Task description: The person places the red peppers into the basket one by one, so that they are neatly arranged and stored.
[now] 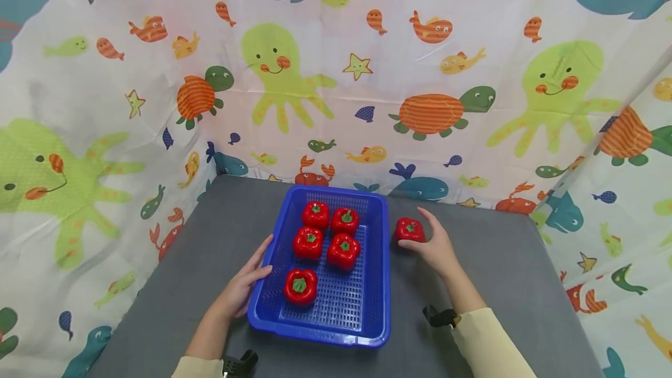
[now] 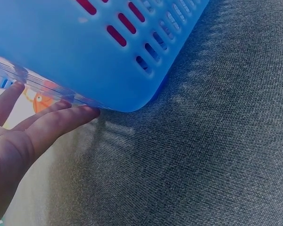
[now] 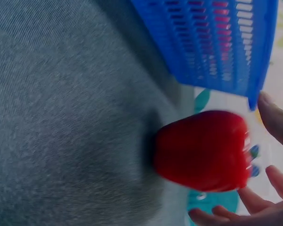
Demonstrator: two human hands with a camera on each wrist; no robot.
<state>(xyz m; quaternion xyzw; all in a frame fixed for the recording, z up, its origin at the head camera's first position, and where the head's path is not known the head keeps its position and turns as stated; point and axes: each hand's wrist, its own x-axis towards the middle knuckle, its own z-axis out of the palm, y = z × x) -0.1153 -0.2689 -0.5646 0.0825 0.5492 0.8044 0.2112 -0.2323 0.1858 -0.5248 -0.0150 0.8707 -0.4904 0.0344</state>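
Note:
A blue plastic basket with slotted walls stands on the grey table, several red bell peppers with green stems inside it. My left hand is at the basket's left side, its straight fingers touching the wall, as the left wrist view also shows. Outside the basket, just to its right, one more red bell pepper sits on the table. Around that pepper my right hand is spread, thumb on the near side and fingers beyond. In the right wrist view the thumb is apart from the pepper, with the fingertips close by its top.
The grey cloth-like tabletop extends to both sides of the basket. A white curtain printed with sea animals hangs behind the table and along its sides. Each wrist wears a black strap with a camera.

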